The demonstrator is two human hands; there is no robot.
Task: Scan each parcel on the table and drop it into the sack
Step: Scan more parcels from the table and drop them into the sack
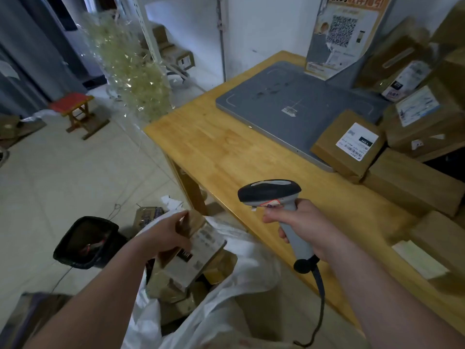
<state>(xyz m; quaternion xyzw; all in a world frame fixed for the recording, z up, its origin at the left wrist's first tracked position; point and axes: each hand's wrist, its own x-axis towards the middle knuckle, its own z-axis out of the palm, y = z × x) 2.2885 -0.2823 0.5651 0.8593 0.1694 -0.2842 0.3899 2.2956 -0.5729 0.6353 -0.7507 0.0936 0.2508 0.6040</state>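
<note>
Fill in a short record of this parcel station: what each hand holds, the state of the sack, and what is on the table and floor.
left hand: grips a labelled cardboard parcel over the sack's open mouth
right hand: grips the scanner by its handle
sack: white, open, beside the table, cardboard parcels inside
table: wooden, carries a grey platform and more labelled boxes at the right
floor: black bin left of the sack, red stool farther off

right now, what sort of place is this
Probably a small courier or parcel pick-up depot. On the wooden table sit brown cardboard parcels with white shipping labels, the right hand holds a grey-and-black barcode scanner, and the left hand holds a labelled cardboard box over a white plastic sack.
</note>
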